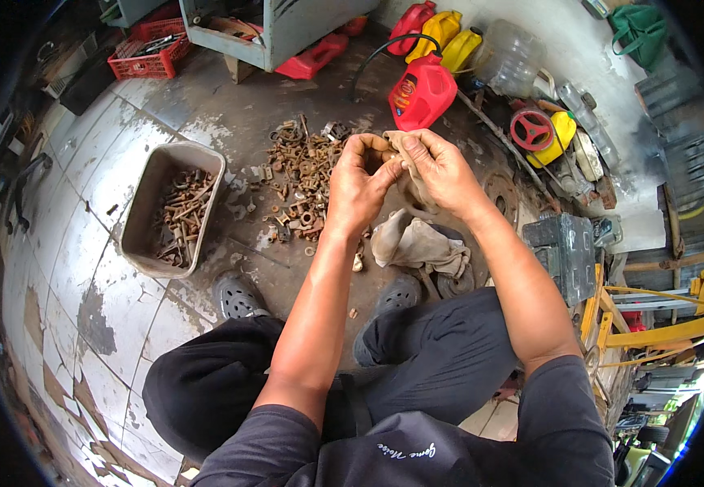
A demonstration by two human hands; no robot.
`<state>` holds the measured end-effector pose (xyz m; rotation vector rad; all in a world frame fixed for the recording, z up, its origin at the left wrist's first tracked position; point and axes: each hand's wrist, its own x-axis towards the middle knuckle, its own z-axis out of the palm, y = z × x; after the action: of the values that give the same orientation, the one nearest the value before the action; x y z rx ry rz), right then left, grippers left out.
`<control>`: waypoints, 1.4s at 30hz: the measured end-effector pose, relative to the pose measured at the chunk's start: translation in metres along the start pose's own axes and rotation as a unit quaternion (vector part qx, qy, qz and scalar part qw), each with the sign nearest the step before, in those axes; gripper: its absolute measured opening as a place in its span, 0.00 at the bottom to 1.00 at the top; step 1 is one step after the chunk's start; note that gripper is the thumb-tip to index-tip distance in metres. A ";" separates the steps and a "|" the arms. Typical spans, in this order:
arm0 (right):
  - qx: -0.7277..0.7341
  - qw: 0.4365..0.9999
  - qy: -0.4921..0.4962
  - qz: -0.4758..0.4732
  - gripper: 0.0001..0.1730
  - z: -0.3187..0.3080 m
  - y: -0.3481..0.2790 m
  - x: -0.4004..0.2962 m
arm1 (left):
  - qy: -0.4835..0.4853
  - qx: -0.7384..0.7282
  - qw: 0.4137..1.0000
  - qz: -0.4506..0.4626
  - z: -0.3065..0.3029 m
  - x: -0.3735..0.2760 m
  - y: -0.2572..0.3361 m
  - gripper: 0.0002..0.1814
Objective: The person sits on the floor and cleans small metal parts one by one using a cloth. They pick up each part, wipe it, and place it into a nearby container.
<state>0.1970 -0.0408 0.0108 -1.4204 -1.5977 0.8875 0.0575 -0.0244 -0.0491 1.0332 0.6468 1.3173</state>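
Note:
My left hand (364, 176) and my right hand (440, 167) are raised close together over the floor. Between the fingers of my right hand is a beige cloth rag (411, 163). My left fingers are curled close to the rag and seem to pinch something small, mostly hidden by the fingertips. Beneath and left of my hands lies a pile of rusty nuts, washers and fittings (306, 182). A grey plastic tub (130, 234) at the left holds rusty bolts (190, 207). Another crumpled cloth (422, 243) lies below my right hand.
A red plastic jug (422, 94) with a black hose stands beyond my hands. Yellow jugs (460, 50), a large clear bottle (509, 58) and a red handwheel (531, 129) line the wall. A dark toolbox (562, 259) is at the right, a red crate (148, 52) at the upper left.

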 end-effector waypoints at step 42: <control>-0.070 0.997 0.035 -0.008 0.13 -0.012 0.009 0.006 | 0.134 -0.081 0.975 -0.156 -0.036 0.002 -0.046 0.20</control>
<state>0.2117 -0.0341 0.0090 -1.5167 -1.6419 0.7217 0.0476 -0.0109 -0.1052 0.5966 0.8524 1.2160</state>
